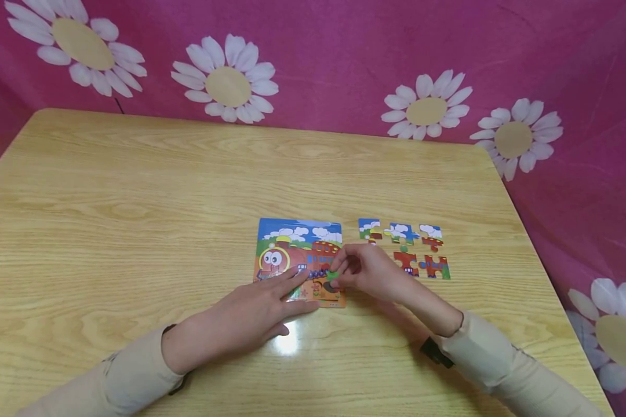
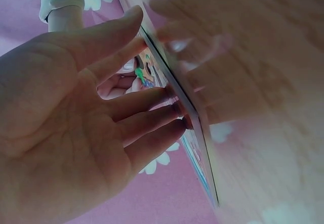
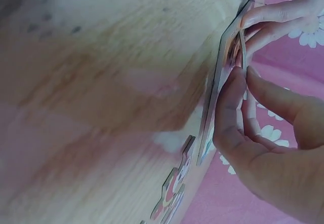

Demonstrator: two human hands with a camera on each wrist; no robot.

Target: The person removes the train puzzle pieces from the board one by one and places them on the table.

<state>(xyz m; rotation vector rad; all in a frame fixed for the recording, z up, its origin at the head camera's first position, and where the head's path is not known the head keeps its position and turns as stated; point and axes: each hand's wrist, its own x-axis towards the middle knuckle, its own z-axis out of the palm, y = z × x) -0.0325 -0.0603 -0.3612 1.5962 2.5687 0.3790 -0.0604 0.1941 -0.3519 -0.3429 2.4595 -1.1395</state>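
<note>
A jigsaw puzzle board [image 1: 299,227] with a red cartoon train under a blue sky lies flat on the table. My left hand [image 1: 242,318] rests its outstretched fingertips on the board's lower part. At the lower right corner, my right hand [image 1: 371,272] pinches a jigsaw puzzle piece [image 3: 243,46] between thumb and fingers. That piece stands tilted up from the board, and its green patch [image 1: 333,275] shows between the fingertips. In the left wrist view, the left fingertips [image 2: 174,125] touch the board close to its edge.
Several loose jigsaw pieces lie in two rows right of the board, among them a cloud piece [image 1: 400,233] and a red train piece [image 1: 435,267]. The wooden table [image 1: 188,174] meets a pink cloth [image 1: 334,75] printed with white daisies behind and at the right.
</note>
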